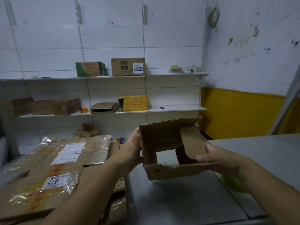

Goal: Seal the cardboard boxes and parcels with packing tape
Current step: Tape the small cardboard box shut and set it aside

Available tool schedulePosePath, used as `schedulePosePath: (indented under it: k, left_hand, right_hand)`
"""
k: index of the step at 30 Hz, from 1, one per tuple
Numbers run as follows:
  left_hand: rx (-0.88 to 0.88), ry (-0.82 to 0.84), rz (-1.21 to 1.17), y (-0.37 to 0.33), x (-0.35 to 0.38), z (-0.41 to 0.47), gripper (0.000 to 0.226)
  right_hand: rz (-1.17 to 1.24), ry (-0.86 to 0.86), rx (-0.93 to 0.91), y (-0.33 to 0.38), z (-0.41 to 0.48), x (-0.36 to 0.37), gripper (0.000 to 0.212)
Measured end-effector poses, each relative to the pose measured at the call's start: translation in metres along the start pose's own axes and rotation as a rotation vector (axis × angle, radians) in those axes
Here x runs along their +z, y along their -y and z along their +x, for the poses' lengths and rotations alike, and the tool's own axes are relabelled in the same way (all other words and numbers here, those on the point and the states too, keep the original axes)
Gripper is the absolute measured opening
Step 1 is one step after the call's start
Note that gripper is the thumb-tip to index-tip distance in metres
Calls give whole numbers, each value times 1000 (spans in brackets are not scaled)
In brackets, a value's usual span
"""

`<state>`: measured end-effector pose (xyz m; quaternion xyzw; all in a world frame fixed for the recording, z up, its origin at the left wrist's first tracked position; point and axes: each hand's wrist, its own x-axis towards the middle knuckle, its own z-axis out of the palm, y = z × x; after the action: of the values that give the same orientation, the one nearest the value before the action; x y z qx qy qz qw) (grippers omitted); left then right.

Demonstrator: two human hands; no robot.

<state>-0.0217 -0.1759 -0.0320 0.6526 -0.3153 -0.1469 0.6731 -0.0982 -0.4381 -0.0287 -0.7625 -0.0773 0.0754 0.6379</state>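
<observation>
Cardboard box, small, brown and open, is held up above the grey table between both hands, its open side turned toward the camera and its torn flaps loose. The table can be seen through a gap in the box's far side. Flattened cardboard parcels, wrapped in shiny clear tape and bearing white labels, are stacked well left of the left fingers. The left hand is pressed against the box's left wall, with the fingers wrapped round behind it and out of sight. The right hand is clamped on the right side; its thumb is pressed on a rounded inner flap, and the remaining fingers are closed beneath the lower flap.
</observation>
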Motion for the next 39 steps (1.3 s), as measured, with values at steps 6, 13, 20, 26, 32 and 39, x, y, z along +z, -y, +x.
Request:
schedulePosePath:
  k: [6, 13, 20, 26, 32, 39]
  left_hand:
    - [-16, -4, -24, -6, 1, 2, 91]
    - [-43, 20, -5, -25, 9, 2, 78]
    - [-118, -203, 31, -37, 14, 0, 29]
    - [-78, -408, 12, -47, 23, 4, 31]
    - [147, -599, 311, -22, 26, 9, 21]
    - [249, -99, 709, -10, 2, 8, 59]
  right_hand:
    - [-156, 30, -13, 7, -3, 0, 135]
    - [8, -74, -70, -2, 13, 1, 124]
    - [-55, -75, -99, -13, 16, 3, 122]
    - [-183, -24, -104, -10, 19, 9, 127]
    - [-219, -15, -112, -12, 21, 13, 128]
    - [-219, -127, -133, -18, 19, 7, 114]
